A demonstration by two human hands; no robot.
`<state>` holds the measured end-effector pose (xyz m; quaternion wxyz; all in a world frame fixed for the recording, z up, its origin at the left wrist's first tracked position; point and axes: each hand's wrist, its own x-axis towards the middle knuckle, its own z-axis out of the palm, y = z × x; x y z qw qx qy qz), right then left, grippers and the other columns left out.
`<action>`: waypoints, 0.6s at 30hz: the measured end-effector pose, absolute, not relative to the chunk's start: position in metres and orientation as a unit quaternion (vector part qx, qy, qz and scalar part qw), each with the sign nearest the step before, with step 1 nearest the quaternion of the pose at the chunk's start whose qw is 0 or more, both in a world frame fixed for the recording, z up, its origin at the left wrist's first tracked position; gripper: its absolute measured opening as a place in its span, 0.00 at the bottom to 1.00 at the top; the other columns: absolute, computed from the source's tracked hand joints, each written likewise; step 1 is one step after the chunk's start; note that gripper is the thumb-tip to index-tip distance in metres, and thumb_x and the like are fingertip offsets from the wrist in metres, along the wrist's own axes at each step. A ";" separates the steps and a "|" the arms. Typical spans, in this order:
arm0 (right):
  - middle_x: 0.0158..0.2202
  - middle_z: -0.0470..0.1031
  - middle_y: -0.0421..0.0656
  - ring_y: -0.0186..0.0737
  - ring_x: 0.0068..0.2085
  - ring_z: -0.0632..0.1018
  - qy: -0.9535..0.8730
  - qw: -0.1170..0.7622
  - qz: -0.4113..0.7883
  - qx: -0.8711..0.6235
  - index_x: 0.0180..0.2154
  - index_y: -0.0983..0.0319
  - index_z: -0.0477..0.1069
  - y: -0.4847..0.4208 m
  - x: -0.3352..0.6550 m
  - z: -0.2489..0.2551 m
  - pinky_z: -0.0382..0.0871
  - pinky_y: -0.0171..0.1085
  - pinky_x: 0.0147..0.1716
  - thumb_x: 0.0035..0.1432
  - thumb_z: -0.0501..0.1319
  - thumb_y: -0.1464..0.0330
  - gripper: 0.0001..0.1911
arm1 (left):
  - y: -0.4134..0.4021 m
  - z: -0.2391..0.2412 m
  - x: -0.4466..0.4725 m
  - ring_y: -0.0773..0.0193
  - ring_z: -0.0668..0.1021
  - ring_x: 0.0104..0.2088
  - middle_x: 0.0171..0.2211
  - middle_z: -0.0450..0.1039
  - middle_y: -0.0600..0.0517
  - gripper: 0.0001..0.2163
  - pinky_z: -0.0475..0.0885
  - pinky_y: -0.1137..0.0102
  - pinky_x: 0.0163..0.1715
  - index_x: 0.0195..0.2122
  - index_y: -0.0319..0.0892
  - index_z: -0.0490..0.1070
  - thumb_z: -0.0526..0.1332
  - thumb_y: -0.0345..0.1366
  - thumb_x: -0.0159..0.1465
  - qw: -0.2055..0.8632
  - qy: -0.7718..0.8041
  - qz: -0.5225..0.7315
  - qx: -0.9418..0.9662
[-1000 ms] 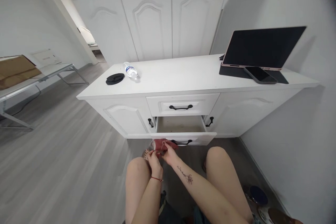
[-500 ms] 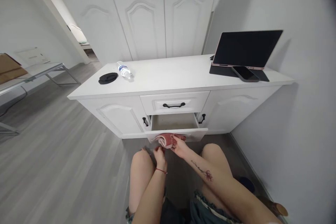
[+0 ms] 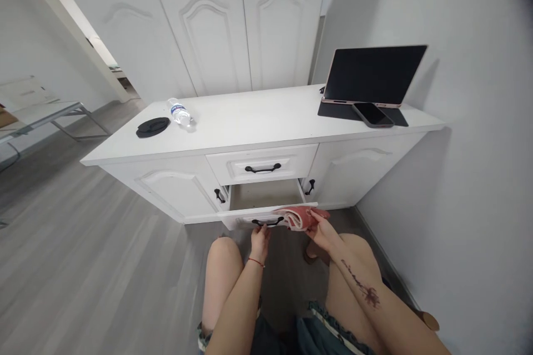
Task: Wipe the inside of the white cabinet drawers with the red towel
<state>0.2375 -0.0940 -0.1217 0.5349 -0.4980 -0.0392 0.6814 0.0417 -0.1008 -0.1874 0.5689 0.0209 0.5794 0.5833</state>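
I sit facing a white sideboard [image 3: 233,136]. Its lower middle drawer [image 3: 266,197] is pulled out and looks bare inside. My right hand [image 3: 322,231] holds a folded red cloth [image 3: 300,216] at the drawer's front right corner. My left hand [image 3: 260,239] reaches up to the drawer's black handle [image 3: 267,223], fingers on or just under it. A red string sits on my left wrist. The upper drawer [image 3: 262,166] is closed.
On the sideboard top lie a water bottle [image 3: 179,112] and a black round lid [image 3: 152,126] at the left, a propped tablet [image 3: 372,75] and a phone [image 3: 372,115] at the right. A wall stands close on the right; grey floor spreads left, with a metal-legged table [image 3: 41,113].
The cloth left my two hands' shared hold; my right hand carried it right and up to the drawer's edge. My left hand let go and rose to the handle. The view shifted right.
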 end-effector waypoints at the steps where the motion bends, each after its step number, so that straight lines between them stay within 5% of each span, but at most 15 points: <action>1: 0.29 0.81 0.43 0.38 0.29 0.80 -0.039 0.544 0.675 -0.497 0.34 0.62 0.75 -0.094 0.245 -0.122 0.75 0.35 0.28 0.57 0.64 0.71 0.02 | -0.100 -0.187 0.043 0.66 0.77 0.26 0.24 0.72 0.52 0.11 0.74 0.68 0.35 0.23 0.41 0.66 0.63 0.21 0.58 0.579 0.573 0.580 0.022; 9: 0.35 0.82 0.40 0.36 0.35 0.80 -0.043 0.634 0.593 -0.495 0.35 0.60 0.77 -0.102 0.283 -0.121 0.76 0.33 0.36 0.50 0.69 0.69 0.08 | -0.099 -0.183 0.046 0.71 0.74 0.25 0.23 0.69 0.57 0.13 0.71 0.72 0.36 0.23 0.42 0.65 0.69 0.23 0.54 0.584 0.578 0.570 0.023; 13: 0.35 0.82 0.39 0.37 0.35 0.80 -0.081 0.652 0.558 -0.507 0.38 0.59 0.77 -0.112 0.284 -0.120 0.75 0.34 0.35 0.40 0.74 0.66 0.19 | -0.093 -0.181 0.041 0.71 0.74 0.24 0.21 0.69 0.56 0.12 0.72 0.72 0.36 0.23 0.41 0.65 0.66 0.20 0.56 0.592 0.591 0.548 0.024; 18: 0.32 0.81 0.38 0.35 0.33 0.78 -0.090 0.664 0.512 -0.537 0.34 0.60 0.77 -0.114 0.281 -0.118 0.72 0.33 0.34 0.35 0.75 0.66 0.20 | -0.075 -0.181 0.037 0.70 0.75 0.24 0.21 0.70 0.55 0.12 0.72 0.72 0.32 0.23 0.42 0.65 0.63 0.19 0.57 0.596 0.605 0.528 0.021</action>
